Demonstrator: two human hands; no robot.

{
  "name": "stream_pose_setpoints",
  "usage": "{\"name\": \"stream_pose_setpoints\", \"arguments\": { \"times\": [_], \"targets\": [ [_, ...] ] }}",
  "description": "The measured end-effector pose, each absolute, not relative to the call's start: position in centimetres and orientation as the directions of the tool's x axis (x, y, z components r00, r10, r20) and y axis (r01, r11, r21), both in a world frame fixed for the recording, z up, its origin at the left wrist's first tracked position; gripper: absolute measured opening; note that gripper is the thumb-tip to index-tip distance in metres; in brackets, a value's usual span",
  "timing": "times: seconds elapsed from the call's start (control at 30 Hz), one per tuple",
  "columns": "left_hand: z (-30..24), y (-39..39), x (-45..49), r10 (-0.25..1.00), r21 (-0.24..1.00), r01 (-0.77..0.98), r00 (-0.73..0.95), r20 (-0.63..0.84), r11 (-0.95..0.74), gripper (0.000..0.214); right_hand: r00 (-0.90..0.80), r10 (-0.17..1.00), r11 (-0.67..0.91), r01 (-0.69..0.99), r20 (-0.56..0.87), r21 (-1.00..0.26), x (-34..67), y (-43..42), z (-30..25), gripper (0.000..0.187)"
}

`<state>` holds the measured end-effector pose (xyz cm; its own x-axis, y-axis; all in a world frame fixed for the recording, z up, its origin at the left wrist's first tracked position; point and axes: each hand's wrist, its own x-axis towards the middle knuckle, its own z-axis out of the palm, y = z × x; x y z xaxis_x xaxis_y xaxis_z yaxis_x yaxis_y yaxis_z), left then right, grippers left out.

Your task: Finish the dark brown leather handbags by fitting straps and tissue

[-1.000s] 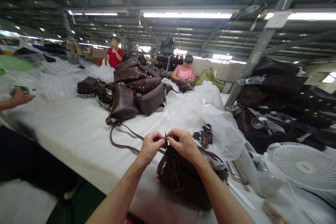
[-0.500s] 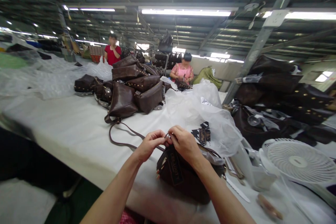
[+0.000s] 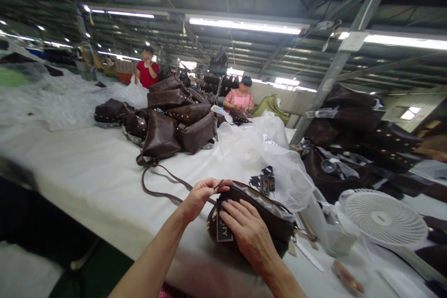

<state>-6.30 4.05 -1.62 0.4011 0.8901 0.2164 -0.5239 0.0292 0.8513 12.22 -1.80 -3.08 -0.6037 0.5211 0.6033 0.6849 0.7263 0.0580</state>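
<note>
A dark brown handbag lies in front of me on the white-covered table, its top open with clear plastic showing along the opening. My left hand pinches a thin dark cord at the bag's left end. A black hang tag with gold lettering lies against the bag's side. My right hand rests with fingers stretched out on the bag, its fingertips at the tag's edge. A long brown strap loops across the table to the left.
Brown bags are piled further back, beside crumpled clear plastic and loose black tags. To the right are a white fan, a white serrated strip and more stacked bags. Two people stand beyond the table.
My right hand has left the cord and moved down onto the bag's side by the tag. The left hand still pinches the cord. More of the bag's opening shows.
</note>
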Motion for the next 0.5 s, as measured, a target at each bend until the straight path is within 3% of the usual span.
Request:
{"name": "stream_pose_setpoints", "arguments": {
  "times": [0.1,0.17,0.23,0.3,0.37,0.43,0.5],
  "targets": [
    [-1.5,3.9,-6.8,0.892,0.834,-0.55,0.395,0.221,0.037,0.011,-0.394,0.657,0.708,0.616,0.643,-0.345,10.8,-1.0,-1.1,0.023],
    [-1.5,3.7,-7.0,0.902,0.805,-0.589,0.382,0.2,0.071,0.01,-0.275,0.78,0.621,0.453,0.562,-0.64,9.9,-0.5,0.3,0.019],
    [-1.6,3.6,-7.1,0.913,0.753,-0.643,0.377,0.156,0.137,0.011,-0.21,0.89,0.45,0.263,0.405,-0.853,9.1,0.0,1.3,0.024],
    [-2.0,3.8,-7.1,0.922,0.698,-0.691,0.369,0.116,0.189,0.012,-0.175,0.959,0.24,0.089,0.222,-0.967,8.6,0.7,1.9,0.037],
    [-2.6,4.2,-7.0,0.935,0.665,-0.724,0.336,0.112,0.181,0.01,-0.158,0.983,0.091,-0.033,0.095,-0.995,8.4,1.4,2.3,0.049],
    [-3.2,4.7,-6.8,0.942,0.669,-0.726,0.314,0.117,0.159,0.017,-0.148,0.986,0.065,-0.046,0.071,-0.997,8.5,2.1,2.7,0.054],
    [-3.7,5.1,-6.6,0.946,0.685,-0.71,0.309,0.094,0.164,0.03,-0.151,0.984,0.108,0.071,0.097,-0.992,8.8,2.7,3.0,0.051]
  ]
}}
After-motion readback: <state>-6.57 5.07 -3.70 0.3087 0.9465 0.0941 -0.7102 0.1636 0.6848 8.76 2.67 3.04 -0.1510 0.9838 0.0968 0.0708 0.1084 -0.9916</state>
